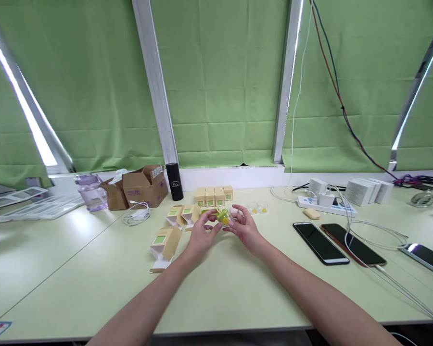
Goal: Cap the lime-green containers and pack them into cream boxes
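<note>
Both my hands meet above the middle of the pale green table. My left hand and my right hand pinch a small yellow-green object in a clear case between their fingertips. Just behind it lie open beige boxes with green labels. Another open beige box lies left of my left wrist. A row of closed beige boxes stands further back. A clear blister with two yellow pieces rests right of the row.
Two dark phones lie at the right, with white cables, a power strip, white boxes. A black cylinder, cardboard boxes, a purple bottle and clear trays stand at the left.
</note>
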{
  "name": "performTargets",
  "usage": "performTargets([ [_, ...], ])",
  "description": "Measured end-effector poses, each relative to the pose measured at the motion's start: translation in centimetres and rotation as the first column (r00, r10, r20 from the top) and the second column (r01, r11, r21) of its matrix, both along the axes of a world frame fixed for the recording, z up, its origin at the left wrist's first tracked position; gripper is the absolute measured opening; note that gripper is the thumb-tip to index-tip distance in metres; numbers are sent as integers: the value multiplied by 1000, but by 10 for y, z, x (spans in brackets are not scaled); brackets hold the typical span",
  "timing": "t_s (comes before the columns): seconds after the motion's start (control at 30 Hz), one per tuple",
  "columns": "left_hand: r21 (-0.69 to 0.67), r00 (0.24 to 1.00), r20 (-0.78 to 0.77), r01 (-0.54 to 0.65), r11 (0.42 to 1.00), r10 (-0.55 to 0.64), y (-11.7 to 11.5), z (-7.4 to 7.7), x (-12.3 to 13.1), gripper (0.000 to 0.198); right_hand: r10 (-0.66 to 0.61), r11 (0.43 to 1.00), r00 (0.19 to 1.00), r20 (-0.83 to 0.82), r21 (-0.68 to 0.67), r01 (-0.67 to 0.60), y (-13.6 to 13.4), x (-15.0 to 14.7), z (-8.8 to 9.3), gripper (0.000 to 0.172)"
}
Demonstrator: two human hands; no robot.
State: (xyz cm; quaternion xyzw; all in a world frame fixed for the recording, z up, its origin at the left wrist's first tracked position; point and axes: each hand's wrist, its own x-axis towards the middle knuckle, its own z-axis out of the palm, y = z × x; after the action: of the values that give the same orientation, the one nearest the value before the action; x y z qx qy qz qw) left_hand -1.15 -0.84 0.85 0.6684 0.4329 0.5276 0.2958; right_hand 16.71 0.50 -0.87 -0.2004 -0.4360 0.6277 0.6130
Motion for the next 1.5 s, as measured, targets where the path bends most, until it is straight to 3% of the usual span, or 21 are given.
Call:
performTargets([
  [0.33, -59, 998, 26, 59, 996, -58, -1, 1, 0, 54, -152, 982, 967, 204, 142, 124, 3, 1, -1, 79],
  [0.57, -101, 994, 59, 99, 990, -93, -2, 1, 1, 53, -151, 982, 970, 190, 141, 125, -4, 1, 6, 76],
  [0.77, -68, 996, 66, 63, 996, -58, 0, 0, 2, 47, -197, 971, 970, 140, 164, 173, 0, 2, 5, 58],
  [1.03, -18, 1000, 23, 12, 1000, -12, 0, -1, 1, 46, -397, 917, 870, 291, 90, 389, 15, 6, -4, 36],
  [1.23, 7, 998, -58, 9, 1000, -9, 0, -5, -1, 44, -411, 905, 817, 405, 76, 418, 21, 10, -8, 40],
  [1.5, 42, 981, -191, -38, 998, 45, 2, -12, -2, 51, -428, 893, 795, 430, 66, 444, 20, 10, -8, 54],
])
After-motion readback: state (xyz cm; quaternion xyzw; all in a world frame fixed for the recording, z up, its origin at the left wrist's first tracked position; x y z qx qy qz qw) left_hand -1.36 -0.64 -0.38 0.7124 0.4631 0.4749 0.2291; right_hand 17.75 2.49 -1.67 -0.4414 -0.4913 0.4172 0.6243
